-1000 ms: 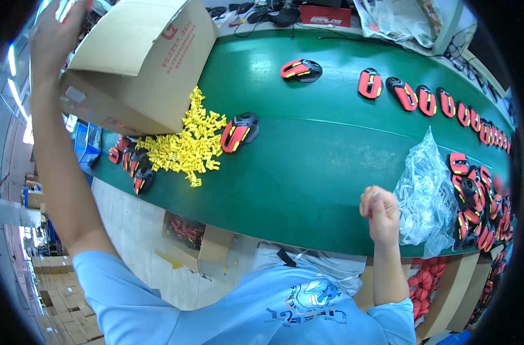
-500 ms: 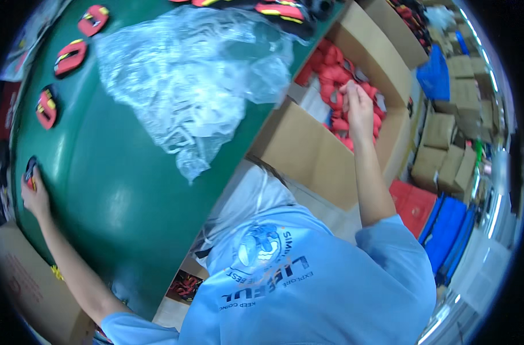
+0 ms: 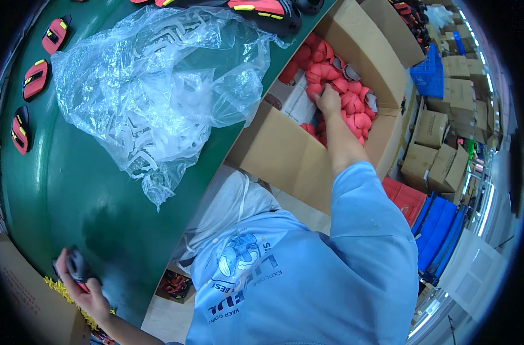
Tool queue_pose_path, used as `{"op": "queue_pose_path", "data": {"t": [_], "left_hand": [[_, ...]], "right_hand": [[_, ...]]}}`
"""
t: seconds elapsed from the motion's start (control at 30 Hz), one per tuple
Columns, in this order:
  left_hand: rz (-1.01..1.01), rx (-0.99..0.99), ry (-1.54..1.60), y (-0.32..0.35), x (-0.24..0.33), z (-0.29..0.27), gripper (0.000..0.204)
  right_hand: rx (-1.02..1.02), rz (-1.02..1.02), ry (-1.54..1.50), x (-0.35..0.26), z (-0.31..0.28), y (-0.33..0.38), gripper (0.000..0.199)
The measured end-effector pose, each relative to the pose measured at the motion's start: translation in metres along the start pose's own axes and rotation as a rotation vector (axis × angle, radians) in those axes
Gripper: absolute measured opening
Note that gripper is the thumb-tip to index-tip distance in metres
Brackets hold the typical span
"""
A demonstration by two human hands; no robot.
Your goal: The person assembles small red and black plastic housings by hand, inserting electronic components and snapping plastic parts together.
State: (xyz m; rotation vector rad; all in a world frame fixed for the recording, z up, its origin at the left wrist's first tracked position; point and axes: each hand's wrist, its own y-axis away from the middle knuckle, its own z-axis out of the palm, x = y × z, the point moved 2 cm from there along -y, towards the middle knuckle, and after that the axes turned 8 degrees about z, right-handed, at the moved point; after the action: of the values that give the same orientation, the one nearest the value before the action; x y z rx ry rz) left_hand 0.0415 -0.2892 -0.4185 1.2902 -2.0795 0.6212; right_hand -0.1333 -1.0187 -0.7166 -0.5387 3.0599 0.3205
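Observation:
My left hand (image 3: 89, 296) is closed around a dark piece with some red on it (image 3: 77, 265), held over the near left of the green table (image 3: 72, 218). Its exact kind is hard to make out. Inside the open cardboard carton (image 3: 291, 161) at the right, my right hand (image 3: 329, 103) reaches into a heap of red rounded padded pieces (image 3: 354, 103), touching them. Its fingertips are partly hidden there. Along the table's far left lie red and black pieces with yellow tabs (image 3: 36, 79), set in a loose row.
A clear plastic bag (image 3: 153, 98) holding white curved parts spreads across the table. Larger red and black items (image 3: 265, 8) sit at its far edge. A brown carton (image 3: 29, 293) and yellow pieces (image 3: 58, 287) are at the near left. Stacked cartons (image 3: 431, 129) and blue bins (image 3: 443, 230) stand right.
My left hand has come nearer along the table's left side, still holding its piece. My right hand has dropped from above the heap down into the red pieces. The view has shifted.

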Motion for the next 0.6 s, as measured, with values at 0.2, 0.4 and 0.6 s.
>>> {"op": "queue_pose_path", "data": {"t": [0.2, 0.4, 0.6], "left_hand": [[-0.009, -0.101, -0.001, -0.001, 0.016, 0.038, 0.074], [0.261, -0.083, -0.417, -0.018, 0.020, 0.075, 0.085], [0.306, -0.053, -0.377, -0.020, 0.041, 0.102, 0.086]], "right_hand": [[-0.019, -0.314, -0.220, 0.026, -0.058, -0.001, 0.049], [-0.567, -0.343, -1.173, -0.053, -0.169, 0.142, 0.056], [-1.186, -0.697, -1.315, -0.189, -0.194, 0.275, 0.048]]}}
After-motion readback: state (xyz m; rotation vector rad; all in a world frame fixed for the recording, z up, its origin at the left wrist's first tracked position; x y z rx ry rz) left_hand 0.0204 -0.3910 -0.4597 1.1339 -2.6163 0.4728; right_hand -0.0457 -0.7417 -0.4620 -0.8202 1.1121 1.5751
